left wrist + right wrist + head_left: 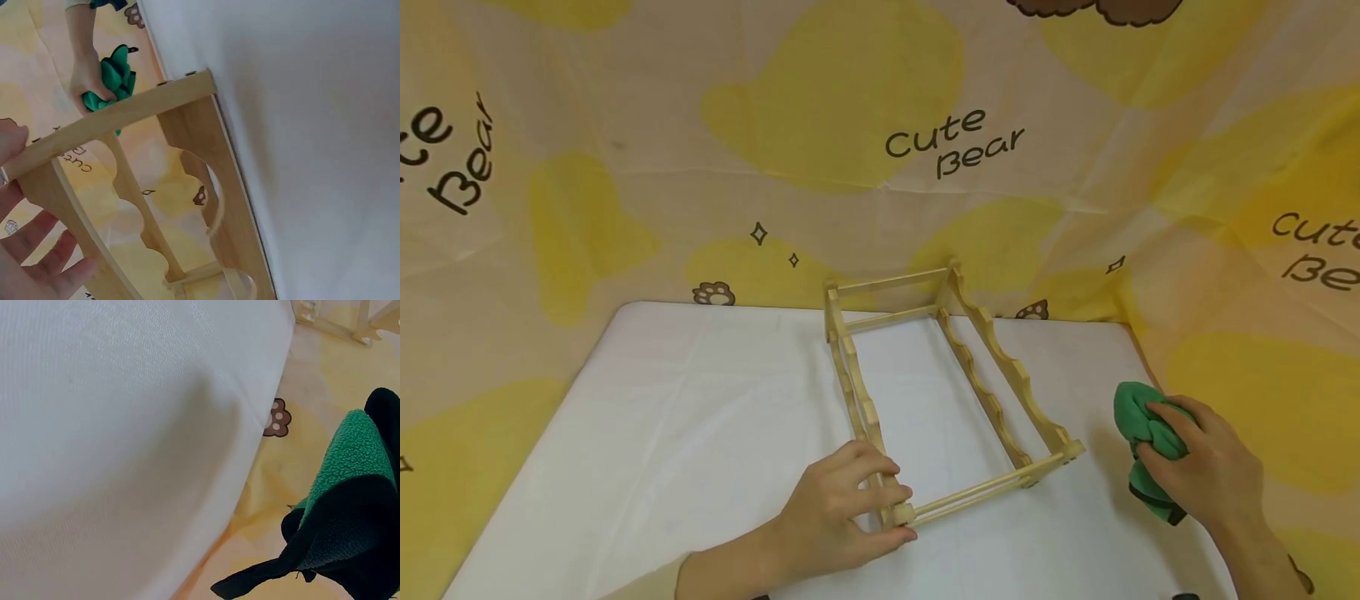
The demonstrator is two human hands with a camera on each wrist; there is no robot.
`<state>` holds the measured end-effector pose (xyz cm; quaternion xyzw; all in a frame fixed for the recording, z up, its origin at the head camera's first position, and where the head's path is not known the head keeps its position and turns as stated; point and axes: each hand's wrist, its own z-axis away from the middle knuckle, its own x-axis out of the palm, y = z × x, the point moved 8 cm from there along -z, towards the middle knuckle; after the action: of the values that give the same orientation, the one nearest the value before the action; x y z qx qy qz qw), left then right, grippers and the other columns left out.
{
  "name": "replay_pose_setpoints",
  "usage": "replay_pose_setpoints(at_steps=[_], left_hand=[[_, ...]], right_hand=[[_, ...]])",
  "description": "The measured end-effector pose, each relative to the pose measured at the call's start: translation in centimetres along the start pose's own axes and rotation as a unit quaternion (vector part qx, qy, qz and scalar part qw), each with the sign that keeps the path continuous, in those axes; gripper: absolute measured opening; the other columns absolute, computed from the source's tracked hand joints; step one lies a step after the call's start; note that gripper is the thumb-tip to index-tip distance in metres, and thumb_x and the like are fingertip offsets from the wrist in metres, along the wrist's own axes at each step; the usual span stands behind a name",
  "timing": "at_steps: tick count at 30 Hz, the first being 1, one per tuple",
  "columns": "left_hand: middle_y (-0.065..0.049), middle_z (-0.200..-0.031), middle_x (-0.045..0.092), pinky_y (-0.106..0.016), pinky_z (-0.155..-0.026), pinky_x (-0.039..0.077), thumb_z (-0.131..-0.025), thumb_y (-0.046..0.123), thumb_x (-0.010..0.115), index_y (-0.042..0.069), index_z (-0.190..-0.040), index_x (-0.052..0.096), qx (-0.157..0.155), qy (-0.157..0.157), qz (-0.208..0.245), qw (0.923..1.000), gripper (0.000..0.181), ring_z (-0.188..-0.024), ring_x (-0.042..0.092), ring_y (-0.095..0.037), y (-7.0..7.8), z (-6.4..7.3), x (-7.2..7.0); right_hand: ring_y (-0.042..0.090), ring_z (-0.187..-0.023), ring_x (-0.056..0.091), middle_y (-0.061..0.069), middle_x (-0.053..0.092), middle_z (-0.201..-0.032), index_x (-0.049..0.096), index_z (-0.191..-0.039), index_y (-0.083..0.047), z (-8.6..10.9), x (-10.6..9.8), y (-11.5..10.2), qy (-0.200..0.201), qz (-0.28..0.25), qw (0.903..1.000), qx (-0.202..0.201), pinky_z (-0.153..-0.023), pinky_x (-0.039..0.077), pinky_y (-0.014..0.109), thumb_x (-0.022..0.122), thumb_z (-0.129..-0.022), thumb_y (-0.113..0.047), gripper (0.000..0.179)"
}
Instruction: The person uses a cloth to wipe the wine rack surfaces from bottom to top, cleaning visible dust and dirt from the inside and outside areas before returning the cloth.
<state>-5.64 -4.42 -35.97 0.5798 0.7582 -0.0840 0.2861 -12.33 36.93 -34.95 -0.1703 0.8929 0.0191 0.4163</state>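
A light wooden rack with scalloped rails lies on the white-covered table. My left hand grips its near left corner, fingers over the side rail and thumb at the front end. In the left wrist view, the fingers curl about one scalloped board, by the rack's end bar. My right hand holds a bunched green cloth off to the right of the rack. Up close in the right wrist view, the cloth is fuzzy with black edging and a dangling black loop; the hand itself is out of that view.
A white cloth covers the table. Behind and at both sides hangs a yellow and cream fabric backdrop with printed words and paw marks. Part of a small dark object shows at the bottom edge.
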Motion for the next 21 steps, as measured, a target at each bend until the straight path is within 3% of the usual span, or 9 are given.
replay_pose_setpoints(at_steps=[4, 11, 18, 21], left_hand=[[-0.002, -0.100, 0.069, -0.022, -0.086, 0.061, -0.070, 0.019, 0.097, 0.014, -0.094, 0.080, -0.007, -0.020, 0.018, 0.9996, 0.030, -0.097, 0.067, -0.019, 0.3, 0.0, 0.3], [-0.004, -0.101, 0.070, -0.030, -0.094, 0.061, -0.070, 0.014, 0.096, 0.012, -0.095, 0.079, -0.012, -0.040, 0.031, 0.9987, 0.030, -0.103, 0.068, -0.021, 0.0, 0.2, 0.0], [-0.003, -0.106, 0.068, -0.035, -0.096, 0.061, -0.069, 0.008, 0.094, 0.012, -0.097, 0.079, -0.024, -0.041, 0.079, 0.9957, 0.032, -0.106, 0.068, -0.025, -1.8, 0.6, -0.9], [-0.003, -0.105, 0.068, -0.036, -0.096, 0.061, -0.071, 0.006, 0.093, 0.012, -0.097, 0.079, -0.015, -0.035, 0.097, 0.9946, 0.030, -0.105, 0.068, -0.026, -2.6, 0.7, -1.1]], right_hand=[[0.038, -0.089, 0.066, 0.020, 0.069, -0.116, 0.077, -0.107, -0.005, 0.1, 0.0, -0.1, 0.003, -0.002, 1.0000, -0.006, -0.046, 0.046, 0.040, 0.072, -0.063, -0.023, 0.048], [0.038, -0.089, 0.066, 0.021, 0.070, -0.116, 0.078, -0.107, -0.005, 0.2, 0.1, -0.4, 0.010, -0.008, 0.9998, -0.016, -0.047, 0.046, 0.037, 0.069, -0.065, -0.026, 0.048], [0.038, -0.091, 0.065, 0.020, 0.069, -0.117, 0.077, -0.107, -0.005, 0.1, 0.1, -0.6, -0.003, -0.010, 0.9999, 0.002, -0.047, 0.045, 0.035, 0.073, -0.063, -0.022, 0.047], [0.038, -0.090, 0.065, 0.021, 0.069, -0.117, 0.077, -0.107, -0.005, 0.1, 0.0, -0.9, -0.002, -0.010, 1.0000, -0.001, -0.046, 0.045, 0.036, 0.072, -0.062, -0.023, 0.048]])
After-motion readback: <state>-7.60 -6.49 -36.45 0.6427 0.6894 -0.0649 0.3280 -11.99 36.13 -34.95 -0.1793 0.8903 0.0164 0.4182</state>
